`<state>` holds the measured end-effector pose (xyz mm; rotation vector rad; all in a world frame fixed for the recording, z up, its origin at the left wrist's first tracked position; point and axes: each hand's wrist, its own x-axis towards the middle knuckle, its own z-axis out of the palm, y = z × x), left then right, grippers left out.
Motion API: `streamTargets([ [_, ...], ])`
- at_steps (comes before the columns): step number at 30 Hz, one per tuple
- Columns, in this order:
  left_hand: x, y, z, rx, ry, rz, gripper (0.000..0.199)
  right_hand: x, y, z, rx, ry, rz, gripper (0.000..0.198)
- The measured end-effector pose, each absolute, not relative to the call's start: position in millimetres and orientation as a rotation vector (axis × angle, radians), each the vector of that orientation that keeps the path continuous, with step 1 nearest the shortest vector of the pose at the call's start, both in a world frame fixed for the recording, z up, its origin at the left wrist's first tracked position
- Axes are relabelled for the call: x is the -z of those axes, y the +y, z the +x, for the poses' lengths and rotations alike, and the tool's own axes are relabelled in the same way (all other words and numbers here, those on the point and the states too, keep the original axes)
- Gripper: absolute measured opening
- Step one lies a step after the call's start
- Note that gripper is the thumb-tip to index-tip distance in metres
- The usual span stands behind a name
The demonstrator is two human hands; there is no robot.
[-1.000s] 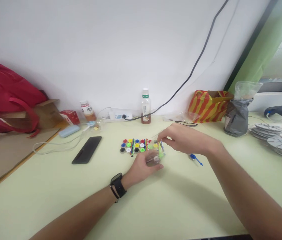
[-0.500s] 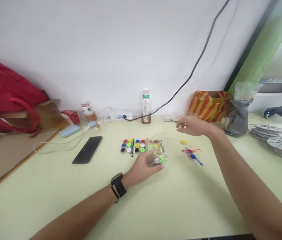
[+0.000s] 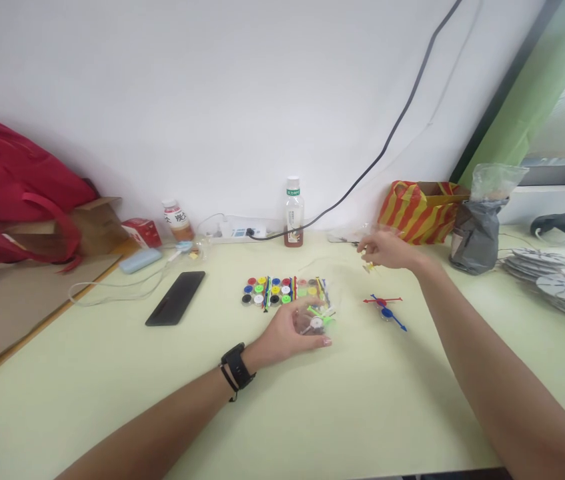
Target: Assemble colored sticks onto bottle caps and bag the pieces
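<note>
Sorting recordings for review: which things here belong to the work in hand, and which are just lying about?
Likely in the work: small round multicoloured plastic pieces, red plastic arrow, blue plastic arrow.

Likely just lying about: black rectangular phone, green-banded clear plastic bottle, red-and-yellow striped bag.

Bright, diffuse light casts soft shadows on the table (image 3: 312, 420).

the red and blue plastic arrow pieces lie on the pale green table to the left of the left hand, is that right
Not quite: the red plastic arrow piece and blue plastic arrow piece do lie on the pale green table, but to the right of the left hand, as the head view shows.
</note>
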<state>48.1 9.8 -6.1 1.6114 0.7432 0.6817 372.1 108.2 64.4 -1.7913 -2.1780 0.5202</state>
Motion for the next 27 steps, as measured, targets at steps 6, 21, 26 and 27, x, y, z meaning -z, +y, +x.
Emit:
streamTargets([
  [6, 8, 11, 47, -0.671, 0.755, 1.629, 0.063, -123, 60, 356, -0.589, -1.669, -1.216, 0.031],
  [21, 13, 11, 50, -0.853, 0.829, 1.678, 0.065, -135, 18, 258, -0.639, -1.732, -1.047, 0.020],
  [26, 16, 12, 52, -0.899, 0.893, 1.719, 0.060, -127, 15, 242, -0.582, -1.814, -1.205, 0.006],
  [27, 16, 12, 53, -0.920, 0.881, 1.719, 0.057, -127, 14, 240, -0.575, -1.846, -1.227, 0.005],
])
